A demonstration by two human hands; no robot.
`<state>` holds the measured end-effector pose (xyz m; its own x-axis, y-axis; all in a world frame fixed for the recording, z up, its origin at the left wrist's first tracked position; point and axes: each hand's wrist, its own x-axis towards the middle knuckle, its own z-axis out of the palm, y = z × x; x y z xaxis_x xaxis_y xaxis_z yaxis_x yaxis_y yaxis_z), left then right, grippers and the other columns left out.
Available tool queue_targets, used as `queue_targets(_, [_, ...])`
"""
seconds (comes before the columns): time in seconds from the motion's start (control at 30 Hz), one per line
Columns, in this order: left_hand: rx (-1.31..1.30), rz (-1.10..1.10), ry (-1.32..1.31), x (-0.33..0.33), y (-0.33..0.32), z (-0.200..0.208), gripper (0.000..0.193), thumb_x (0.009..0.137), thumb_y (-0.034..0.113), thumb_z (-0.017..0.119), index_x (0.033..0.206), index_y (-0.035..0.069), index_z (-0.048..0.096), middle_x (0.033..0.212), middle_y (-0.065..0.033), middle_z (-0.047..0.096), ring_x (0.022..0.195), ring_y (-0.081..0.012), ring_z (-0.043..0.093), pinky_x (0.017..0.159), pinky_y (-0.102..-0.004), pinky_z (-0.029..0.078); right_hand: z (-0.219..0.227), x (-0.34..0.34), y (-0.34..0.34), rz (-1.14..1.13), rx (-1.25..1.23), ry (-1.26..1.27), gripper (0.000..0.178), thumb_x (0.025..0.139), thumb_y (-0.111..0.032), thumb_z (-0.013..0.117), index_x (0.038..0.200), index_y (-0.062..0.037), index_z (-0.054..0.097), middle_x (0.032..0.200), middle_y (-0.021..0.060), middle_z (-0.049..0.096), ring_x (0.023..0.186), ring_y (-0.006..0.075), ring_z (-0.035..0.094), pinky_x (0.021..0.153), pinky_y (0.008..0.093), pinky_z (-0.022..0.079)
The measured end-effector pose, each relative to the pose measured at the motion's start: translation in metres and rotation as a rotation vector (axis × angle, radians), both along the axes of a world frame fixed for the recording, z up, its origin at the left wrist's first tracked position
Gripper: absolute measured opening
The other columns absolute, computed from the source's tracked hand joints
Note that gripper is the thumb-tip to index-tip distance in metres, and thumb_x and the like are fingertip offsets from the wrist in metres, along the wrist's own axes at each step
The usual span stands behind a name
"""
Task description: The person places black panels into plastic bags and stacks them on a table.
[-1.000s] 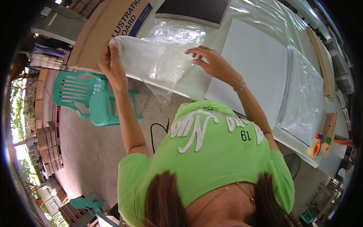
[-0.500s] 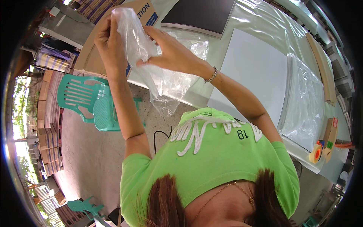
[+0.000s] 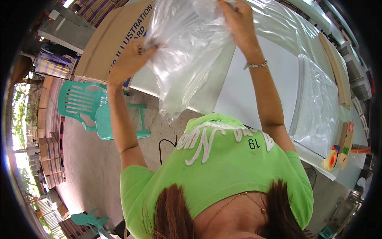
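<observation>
A clear plastic bag is stretched between my two hands above the left part of the table, its lower end hanging past the near table edge. My left hand, wearing a ring, is closed on the bag's left edge; its fingertips are smeared by motion. Higher up, my right hand, with a chain bracelet on the wrist, pinches the bag's right edge. Beneath and right of that hand lies a large white sheet on the table. Beside the sheet rests a stack in clear plastic sleeves.
A cardboard box stands left of the bag, behind a green plastic chair. The table has a plastic cover. At its right end are a tape roll, a small carton and a long brown strip.
My hands have moved apart, the right one going right and the left one lower. The bag, bunched before, is now spread wide between them and covers the dark panel.
</observation>
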<state>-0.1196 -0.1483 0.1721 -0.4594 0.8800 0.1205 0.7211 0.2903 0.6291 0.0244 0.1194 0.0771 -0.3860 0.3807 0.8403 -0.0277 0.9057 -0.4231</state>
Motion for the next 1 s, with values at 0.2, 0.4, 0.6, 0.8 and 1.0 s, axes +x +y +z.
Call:
queue_targets(0.2, [0.575,-0.021,-0.174,-0.074,0.005,-0.039,0.043,0.077,0.033,0.071,0.102,0.0,0.06,0.079,-0.0016,0.062,0.071,-0.0127,0.056,0.074,-0.026,0.045,0.024,0.036,0.02,0.281,-0.68,0.161,0.031,0.088,-0.016,0.057,0.114,-0.0011,0.054,0.108,0.0119,0.058,0.094,0.019,0.055,0.081,0.0306,0.044])
queue_targets(0.4, [-0.056,-0.265,-0.239,-0.033,-0.011,-0.006,0.044,0.075,0.034,0.075,0.097,-0.001,0.061,0.083,-0.005,0.065,0.079,-0.0135,0.062,0.077,-0.0245,0.046,0.049,0.063,0.038,0.283,-1.051,0.374,0.029,0.089,-0.017,0.055,0.111,0.0013,0.056,0.099,0.0099,0.064,0.088,0.0171,0.063,0.072,0.0306,0.055])
queue_targets(0.6, [0.649,-0.152,-1.315,-0.049,0.003,-0.003,0.054,0.084,0.053,0.056,0.106,0.004,0.06,0.093,-0.006,0.066,0.081,-0.0157,0.064,0.07,-0.0253,0.053,0.007,0.095,0.139,0.421,-1.287,0.54,0.035,0.091,-0.015,0.048,0.119,0.0049,0.048,0.108,0.015,0.06,0.095,0.0218,0.062,0.08,0.0361,0.056])
queue_targets(0.8, [0.483,-0.618,-1.314,-0.015,-0.005,-0.051,0.097,0.073,0.07,0.055,0.138,0.002,0.03,0.13,-0.0106,0.048,0.112,-0.0198,0.052,0.087,-0.0337,0.047,0.013,0.123,0.124,0.312,-1.34,0.717,0.034,0.093,-0.014,0.039,0.121,0.0041,0.046,0.112,0.0169,0.058,0.099,0.0254,0.061,0.082,0.0389,0.055])
queue_targets(1.0, [0.275,-0.089,-0.898,0.064,0.061,-0.117,0.063,0.078,0.035,0.073,0.125,0.002,0.046,0.113,-0.0094,0.056,0.104,-0.0162,0.054,0.086,-0.0282,0.045,-0.022,0.175,0.147,0.314,-1.363,0.882,0.031,0.092,-0.013,0.041,0.118,0.0027,0.048,0.109,0.0168,0.058,0.097,0.026,0.061,0.083,0.0412,0.054])
